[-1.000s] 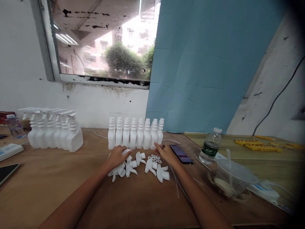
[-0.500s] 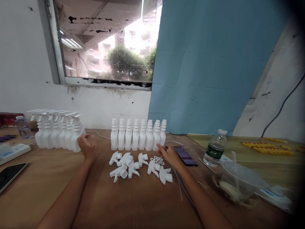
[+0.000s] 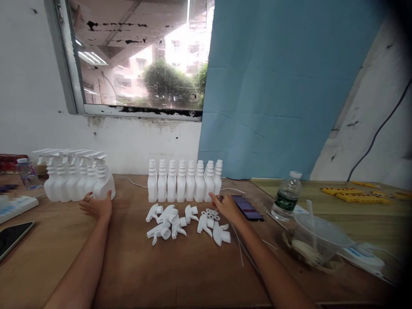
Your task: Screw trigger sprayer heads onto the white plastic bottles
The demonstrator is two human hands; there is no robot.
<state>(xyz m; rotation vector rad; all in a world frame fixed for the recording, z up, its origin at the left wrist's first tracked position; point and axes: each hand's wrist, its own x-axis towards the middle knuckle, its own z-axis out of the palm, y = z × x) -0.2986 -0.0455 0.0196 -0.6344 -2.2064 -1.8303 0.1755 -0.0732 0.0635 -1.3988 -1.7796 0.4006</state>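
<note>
Spray bottles [image 3: 77, 182] with heads on, standing at the far left of our worktop [image 3: 193, 266], just beside our left hand.

We rest our left hand [image 3: 96, 206] flat on the worktop, fingers loosely spread, holding nothing; whether it touches the nearest bottle we cannot tell. Our right hand [image 3: 227, 207] reaches toward the headless bottles [image 3: 183, 182] lined up below the window [image 3: 138, 56]; we cannot tell whether its grip pinches anything. Loose trigger heads [image 3: 180, 221] and small white rings [image 3: 210, 212] lie between our arms. A phone [image 3: 247, 208], a water bottle [image 3: 286, 196] and a lidded plastic cup [image 3: 317, 240] sit to the right.
</note>
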